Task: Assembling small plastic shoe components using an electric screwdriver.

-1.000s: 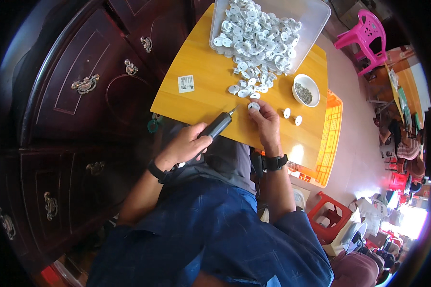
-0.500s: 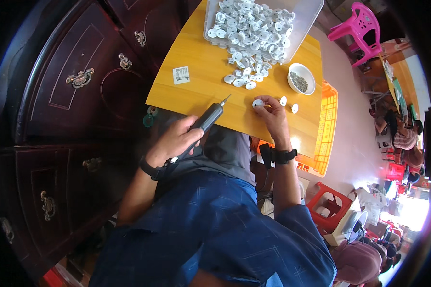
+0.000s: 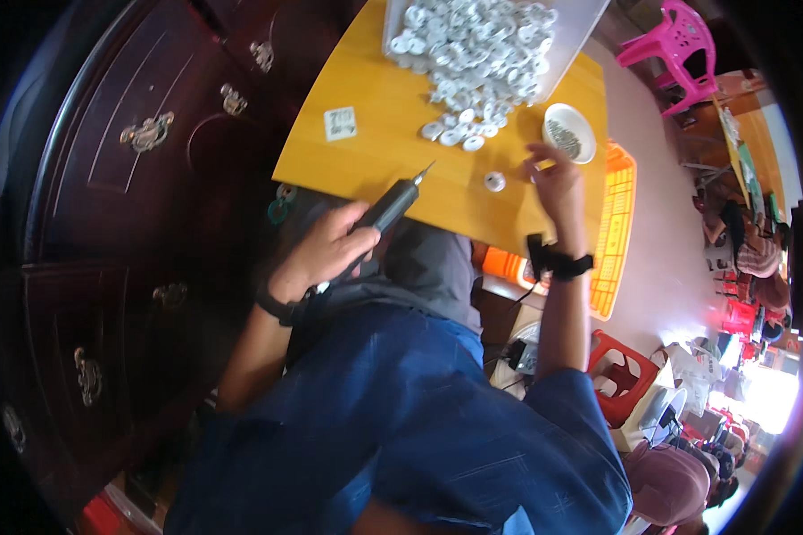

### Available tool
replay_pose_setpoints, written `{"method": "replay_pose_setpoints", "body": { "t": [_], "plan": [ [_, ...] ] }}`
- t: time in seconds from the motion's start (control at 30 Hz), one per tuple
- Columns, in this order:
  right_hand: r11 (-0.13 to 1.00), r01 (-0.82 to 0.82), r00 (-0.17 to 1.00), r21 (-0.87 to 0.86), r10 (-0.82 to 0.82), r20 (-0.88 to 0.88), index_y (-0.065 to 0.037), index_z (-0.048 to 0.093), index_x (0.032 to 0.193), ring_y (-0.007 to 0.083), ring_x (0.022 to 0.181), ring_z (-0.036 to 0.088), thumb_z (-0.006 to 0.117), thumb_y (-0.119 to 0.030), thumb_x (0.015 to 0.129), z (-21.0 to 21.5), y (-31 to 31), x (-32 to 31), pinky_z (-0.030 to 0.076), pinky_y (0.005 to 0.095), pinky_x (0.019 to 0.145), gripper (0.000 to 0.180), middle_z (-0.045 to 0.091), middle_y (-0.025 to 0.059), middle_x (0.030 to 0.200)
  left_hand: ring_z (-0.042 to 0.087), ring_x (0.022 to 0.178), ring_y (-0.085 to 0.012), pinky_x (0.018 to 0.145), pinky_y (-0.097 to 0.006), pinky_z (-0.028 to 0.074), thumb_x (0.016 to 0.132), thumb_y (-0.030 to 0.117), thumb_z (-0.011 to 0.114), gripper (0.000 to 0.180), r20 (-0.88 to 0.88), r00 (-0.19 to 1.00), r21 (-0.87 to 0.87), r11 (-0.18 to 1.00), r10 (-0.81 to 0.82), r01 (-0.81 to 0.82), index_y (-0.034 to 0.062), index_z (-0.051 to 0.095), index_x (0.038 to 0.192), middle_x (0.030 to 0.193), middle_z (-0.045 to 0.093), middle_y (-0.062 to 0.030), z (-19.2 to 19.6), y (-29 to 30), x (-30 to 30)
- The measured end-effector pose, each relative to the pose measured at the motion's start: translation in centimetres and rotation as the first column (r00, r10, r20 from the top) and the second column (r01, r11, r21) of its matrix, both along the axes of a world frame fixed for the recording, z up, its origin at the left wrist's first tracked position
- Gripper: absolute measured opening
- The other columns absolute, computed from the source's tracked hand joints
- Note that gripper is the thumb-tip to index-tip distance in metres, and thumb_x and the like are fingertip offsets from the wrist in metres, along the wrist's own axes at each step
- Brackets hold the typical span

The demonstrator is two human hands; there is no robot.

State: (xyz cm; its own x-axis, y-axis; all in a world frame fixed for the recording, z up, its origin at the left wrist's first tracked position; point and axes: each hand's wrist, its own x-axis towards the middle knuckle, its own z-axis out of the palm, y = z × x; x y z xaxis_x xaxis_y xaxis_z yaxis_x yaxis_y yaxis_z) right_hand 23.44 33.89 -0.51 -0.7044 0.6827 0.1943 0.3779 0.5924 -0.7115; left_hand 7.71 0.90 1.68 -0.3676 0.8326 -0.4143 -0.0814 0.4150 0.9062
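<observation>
A dark electric screwdriver (image 3: 391, 207) lies in my left hand (image 3: 326, 254), which is closed around its body. Its thin bit points up and away over the near part of the table. My right hand (image 3: 558, 183) is just in front of a white bowl (image 3: 583, 119) of small metal screws (image 3: 563, 136); its bent fingers are blurred, so a grip on anything cannot be made out. One round white plastic part (image 3: 494, 181) rests on the table to the left of that hand. Farther back, several similar white parts (image 3: 459, 132) lie loose in front of a clear bin.
The clear plastic bin (image 3: 580, 31) heaped with white parts stands at the table's far side. A small printed card (image 3: 340, 124) lies on the yellow table (image 3: 317, 165). An orange crate (image 3: 617, 223) sits right of the table; dark drawers (image 3: 143, 187) line the left.
My right hand has let go of the white part, leaving it on the table, and moved right and away toward the bowl. My left hand still holds the screwdriver almost in place.
</observation>
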Motion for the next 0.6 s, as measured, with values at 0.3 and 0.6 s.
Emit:
{"method": "replay_pose_setpoints", "body": {
  "t": [0.3,0.6],
  "plan": [
    [0.952,0.039,0.979,0.304,-0.097,0.178,-0.011,0.073,0.101,0.0237,0.087,0.071,0.07,-0.024,0.083,1.8,10.4,-0.2,0.053,0.0347,0.078,0.022,0.074,0.0088,0.093,0.055,0.057,-0.0077,0.053,-0.024,0.046,0.093,0.014,0.053,0.028,-0.005,0.988,0.016,0.988,0.152,-0.152,-0.0002,0.056,0.117,0.072,0.058,-0.0013,1.7,-3.3,-0.6],
    [0.949,-0.114,0.855,0.293,-0.056,0.516,-0.013,0.073,0.095,0.0274,0.084,0.07,0.068,-0.029,0.08,0.6,12.7,-2.5,0.053,0.0373,0.076,0.023,0.073,0.0108,0.09,0.052,0.058,-0.0074,0.053,-0.022,0.044,0.093,0.01,0.051,0.034,-0.015,0.986,-0.052,0.985,0.163,-0.164,-0.0023,0.054,0.124,0.074,0.058,-0.0021,1.5,-6.4,-0.1]
  ]
}}
